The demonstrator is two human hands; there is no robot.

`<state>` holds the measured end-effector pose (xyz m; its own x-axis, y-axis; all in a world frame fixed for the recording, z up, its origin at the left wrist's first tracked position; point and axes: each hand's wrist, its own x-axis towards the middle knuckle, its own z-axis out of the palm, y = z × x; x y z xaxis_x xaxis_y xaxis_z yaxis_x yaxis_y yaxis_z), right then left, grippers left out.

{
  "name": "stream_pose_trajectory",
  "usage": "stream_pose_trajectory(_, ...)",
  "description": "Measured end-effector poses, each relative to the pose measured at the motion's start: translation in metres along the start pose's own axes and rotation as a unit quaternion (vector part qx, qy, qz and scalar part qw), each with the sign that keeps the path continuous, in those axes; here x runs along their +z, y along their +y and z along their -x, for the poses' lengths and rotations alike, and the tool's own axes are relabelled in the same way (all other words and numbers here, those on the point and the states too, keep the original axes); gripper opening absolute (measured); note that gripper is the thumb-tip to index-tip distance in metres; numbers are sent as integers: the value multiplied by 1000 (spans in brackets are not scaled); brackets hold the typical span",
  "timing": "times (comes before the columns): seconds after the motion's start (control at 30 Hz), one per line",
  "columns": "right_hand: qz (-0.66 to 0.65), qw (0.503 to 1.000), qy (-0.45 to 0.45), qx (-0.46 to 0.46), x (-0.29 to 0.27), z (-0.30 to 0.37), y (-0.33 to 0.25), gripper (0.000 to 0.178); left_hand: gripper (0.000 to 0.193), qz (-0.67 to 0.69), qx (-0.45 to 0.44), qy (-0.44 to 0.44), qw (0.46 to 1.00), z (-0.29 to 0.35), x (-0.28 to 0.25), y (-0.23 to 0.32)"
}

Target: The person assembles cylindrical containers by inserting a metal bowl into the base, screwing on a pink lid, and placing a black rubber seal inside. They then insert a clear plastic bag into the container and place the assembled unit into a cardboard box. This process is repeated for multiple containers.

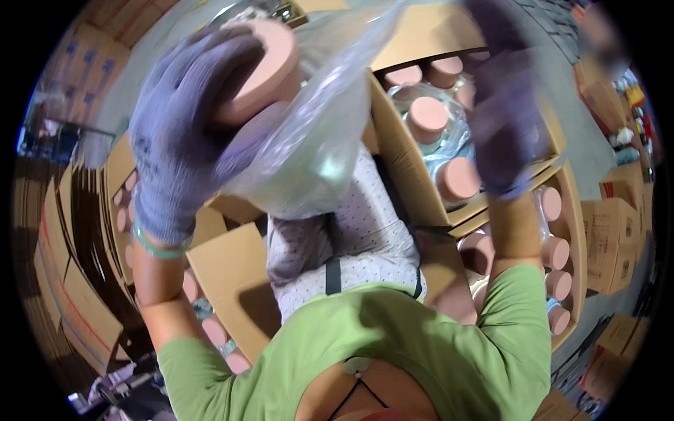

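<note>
Grey floor (168, 43) surrounds an open brown cardboard box (401, 158) of round, pink-topped containers (428, 116), seemingly stood lid-up to pack tightly. Left of that box, the left hand (175, 116), in a lavender knit glove, wraps around a smooth pink cylindrical piece (279, 59), apparently spread wide to suit its girth. Glossy, crinkled clear plastic film (309, 158) hangs against it. Over the box, the right hand (502, 126), in a purple glove, is blurred; I cannot tell its grasp.

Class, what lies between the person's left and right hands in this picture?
In the head view, from left hand to right hand: the gripped pink piece, a clear plastic bag, then an open carton holding pink-topped items.
</note>
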<state>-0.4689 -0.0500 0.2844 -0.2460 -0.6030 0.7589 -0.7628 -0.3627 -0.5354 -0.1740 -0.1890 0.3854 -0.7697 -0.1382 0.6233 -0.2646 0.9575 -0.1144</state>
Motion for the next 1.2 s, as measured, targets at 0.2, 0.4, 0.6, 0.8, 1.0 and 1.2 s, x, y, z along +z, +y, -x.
stream_pose_trajectory(0.2,-297,877,-272,264,142,162,-25,51,51,39,31,-45,998,-16,25,23)
stream_pose_trajectory(0.4,-500,744,-67,438,104,139,-20,44,54,378,151,-139,903,-58,49,-22)
stream_pose_trajectory(0.6,-283,856,34,432,-27,142,31,45,90,685,-94,89,717,-112,152,18)
stream_pose_trajectory(0.8,59,893,202,397,-189,188,32,47,31,559,-14,-85,825,-117,374,73)
stream_pose_trajectory(1.0,260,846,282,371,-258,264,0,49,40,459,13,-297,837,-110,552,242)
stream_pose_trajectory(1.2,248,792,418,369,-244,262,-12,53,38,456,-26,-406,791,-158,574,256)
